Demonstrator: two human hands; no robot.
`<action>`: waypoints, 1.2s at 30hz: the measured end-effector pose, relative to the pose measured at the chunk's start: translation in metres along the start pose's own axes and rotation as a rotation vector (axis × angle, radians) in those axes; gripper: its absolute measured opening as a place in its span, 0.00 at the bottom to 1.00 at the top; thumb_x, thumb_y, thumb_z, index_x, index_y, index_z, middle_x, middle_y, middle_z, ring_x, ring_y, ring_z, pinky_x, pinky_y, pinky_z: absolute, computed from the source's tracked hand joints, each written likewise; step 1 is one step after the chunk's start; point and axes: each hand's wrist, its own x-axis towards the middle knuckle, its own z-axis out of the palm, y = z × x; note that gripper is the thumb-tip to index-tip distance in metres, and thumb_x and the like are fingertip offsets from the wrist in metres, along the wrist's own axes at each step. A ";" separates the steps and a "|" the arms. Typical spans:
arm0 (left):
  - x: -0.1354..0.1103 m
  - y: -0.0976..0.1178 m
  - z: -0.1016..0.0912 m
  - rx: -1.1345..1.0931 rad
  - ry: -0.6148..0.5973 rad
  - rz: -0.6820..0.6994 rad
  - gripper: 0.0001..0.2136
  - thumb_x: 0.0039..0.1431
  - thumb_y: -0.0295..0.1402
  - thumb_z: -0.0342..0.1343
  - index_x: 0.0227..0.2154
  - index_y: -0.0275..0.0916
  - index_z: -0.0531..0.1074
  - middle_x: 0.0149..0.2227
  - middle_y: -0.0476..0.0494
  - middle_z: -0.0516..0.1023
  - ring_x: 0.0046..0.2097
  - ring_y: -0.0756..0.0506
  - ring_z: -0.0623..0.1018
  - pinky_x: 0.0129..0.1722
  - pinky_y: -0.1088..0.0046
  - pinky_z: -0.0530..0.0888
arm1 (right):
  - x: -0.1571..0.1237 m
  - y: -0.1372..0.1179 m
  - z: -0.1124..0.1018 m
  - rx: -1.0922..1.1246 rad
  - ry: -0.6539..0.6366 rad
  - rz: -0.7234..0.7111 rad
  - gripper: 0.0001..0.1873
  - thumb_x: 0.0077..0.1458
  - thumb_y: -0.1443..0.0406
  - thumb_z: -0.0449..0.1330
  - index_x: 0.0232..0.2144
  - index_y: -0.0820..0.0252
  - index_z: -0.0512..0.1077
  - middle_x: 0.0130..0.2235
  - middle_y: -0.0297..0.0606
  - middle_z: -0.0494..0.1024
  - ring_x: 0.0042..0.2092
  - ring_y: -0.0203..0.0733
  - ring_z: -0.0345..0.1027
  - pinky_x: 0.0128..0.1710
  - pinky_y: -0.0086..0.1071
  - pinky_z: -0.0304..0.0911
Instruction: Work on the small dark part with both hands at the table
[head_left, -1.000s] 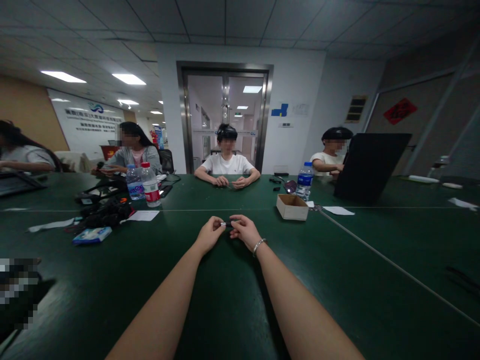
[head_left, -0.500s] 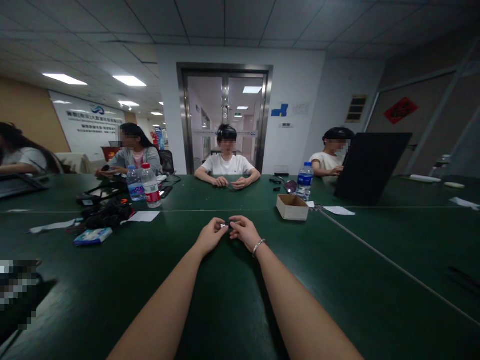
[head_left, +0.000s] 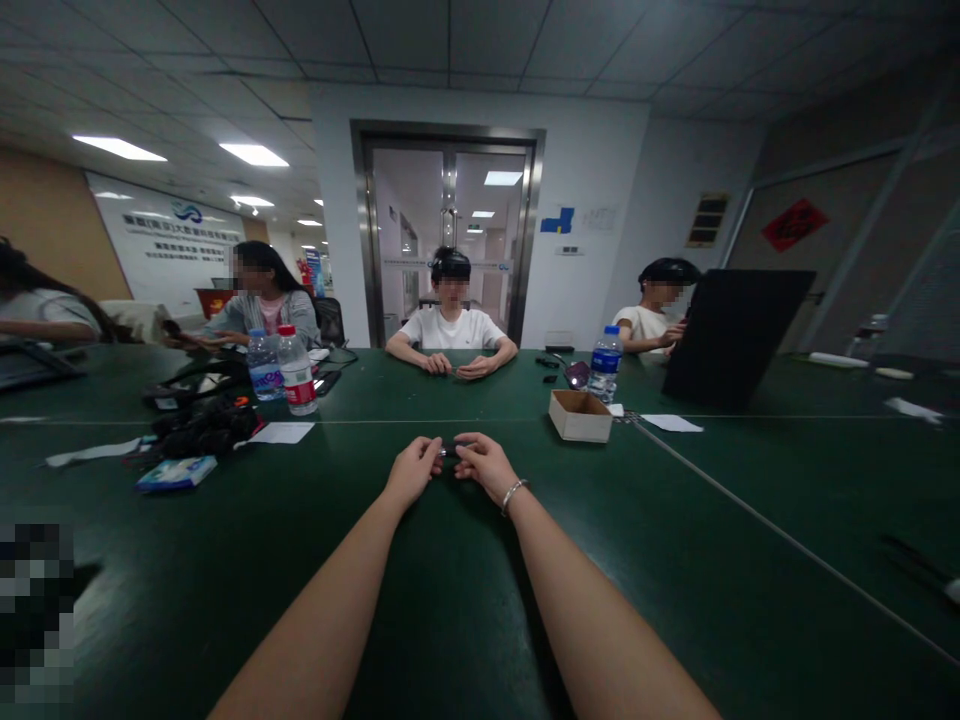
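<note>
Just above the green table, both hands meet over a small dark object with a silvery end (head_left: pixel 448 450), too small and covered to name. My left hand (head_left: pixel 412 473) pinches its left end between thumb and fingers. From the other side my right hand (head_left: pixel 487 466), with a silver bracelet at the wrist, grips the right end. Fingers hide much of the object. An open cardboard box (head_left: pixel 580 427) stands to the right, beyond my right hand.
Two bottles (head_left: pixel 298 385) stand at left near black straps and gear (head_left: pixel 199 425) and a blue-white packet (head_left: pixel 177 473). A blue-capped water bottle (head_left: pixel 604 362) is behind the box. Across the table (head_left: pixel 660 570) sit several people, one behind a black panel (head_left: pixel 735 338).
The view has shifted slightly. My fingers have moved a little around the small object, and more of its dark body shows between my hands.
</note>
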 end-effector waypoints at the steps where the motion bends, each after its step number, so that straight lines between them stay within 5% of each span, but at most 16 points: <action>1: 0.001 -0.002 0.000 0.018 -0.004 -0.004 0.19 0.54 0.48 0.46 0.33 0.36 0.68 0.27 0.45 0.72 0.28 0.49 0.72 0.24 0.76 0.66 | 0.000 0.000 0.000 0.002 -0.007 -0.002 0.12 0.46 0.70 0.63 0.35 0.64 0.68 0.24 0.31 0.69 0.22 0.32 0.67 0.21 0.25 0.68; 9: -0.001 -0.002 -0.003 -0.069 -0.036 0.117 0.18 0.46 0.41 0.57 0.38 0.37 0.67 0.35 0.42 0.72 0.34 0.47 0.73 0.27 0.76 0.69 | 0.002 0.000 -0.001 -0.001 0.000 0.000 0.11 0.46 0.71 0.63 0.34 0.64 0.69 0.23 0.31 0.68 0.22 0.33 0.67 0.21 0.25 0.68; 15: -0.003 0.001 0.000 -0.014 -0.021 0.043 0.16 0.54 0.44 0.47 0.37 0.38 0.67 0.28 0.46 0.72 0.29 0.48 0.72 0.26 0.75 0.67 | 0.000 -0.001 0.000 -0.016 -0.022 -0.008 0.12 0.44 0.70 0.64 0.34 0.64 0.69 0.24 0.32 0.69 0.23 0.33 0.68 0.22 0.25 0.67; 26: -0.003 0.001 -0.004 0.028 0.015 0.234 0.09 0.47 0.31 0.56 0.34 0.38 0.70 0.35 0.44 0.73 0.36 0.47 0.73 0.38 0.70 0.70 | -0.001 -0.004 0.001 0.008 0.013 0.030 0.10 0.47 0.74 0.61 0.34 0.65 0.69 0.22 0.32 0.70 0.22 0.34 0.68 0.22 0.25 0.68; 36: -0.002 0.003 -0.006 -0.170 0.000 0.209 0.12 0.41 0.35 0.61 0.29 0.36 0.69 0.33 0.44 0.74 0.36 0.45 0.74 0.40 0.67 0.70 | -0.001 -0.005 0.002 0.012 0.016 0.054 0.08 0.50 0.67 0.62 0.31 0.65 0.67 0.20 0.32 0.69 0.20 0.33 0.66 0.18 0.24 0.67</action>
